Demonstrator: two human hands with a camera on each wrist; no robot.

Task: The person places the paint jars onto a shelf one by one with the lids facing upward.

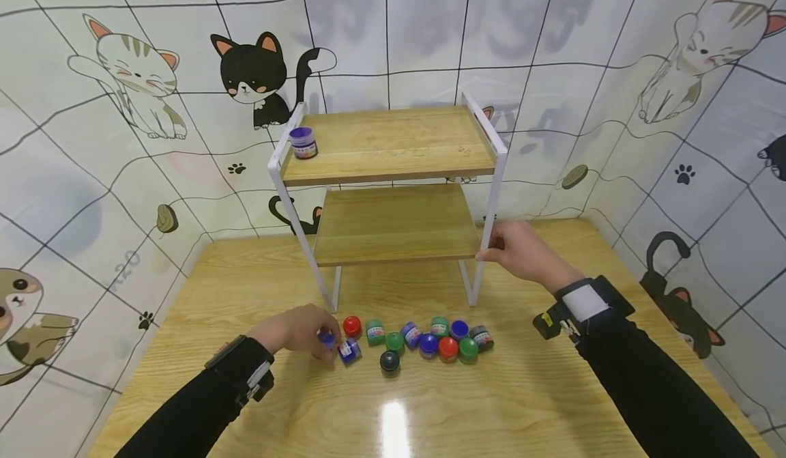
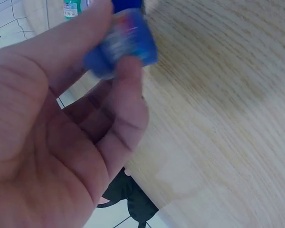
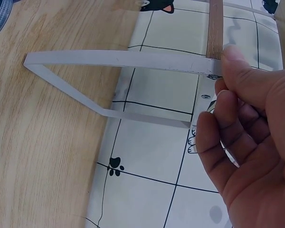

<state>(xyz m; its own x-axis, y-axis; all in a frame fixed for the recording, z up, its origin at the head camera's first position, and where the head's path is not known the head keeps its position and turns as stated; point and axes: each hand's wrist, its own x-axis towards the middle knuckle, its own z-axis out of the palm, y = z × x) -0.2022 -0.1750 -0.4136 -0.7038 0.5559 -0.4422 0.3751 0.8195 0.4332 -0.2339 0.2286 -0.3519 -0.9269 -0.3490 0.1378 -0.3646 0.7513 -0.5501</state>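
My left hand (image 1: 302, 332) pinches a small blue paint jar (image 2: 126, 42) between thumb and fingers. In the head view the fingers partly cover this jar (image 1: 327, 339), low over the table. Right beside it another blue jar (image 1: 349, 351) lies on its side, close to a red-lidded jar (image 1: 352, 326). At the right side of a two-tier shelf (image 1: 393, 137) with wooden boards, my right hand (image 1: 529, 254) holds the white metal frame (image 3: 133, 61) at the lower board's front corner. On the top board's left end stands a purple jar (image 1: 303, 144).
Several more paint jars with green, blue, red and black lids lie or stand before the shelf, among them a black one (image 1: 389, 363) nearest me. The wooden table (image 1: 491, 403) meets a cat-patterned backdrop (image 1: 424, 41) at the back and sides.
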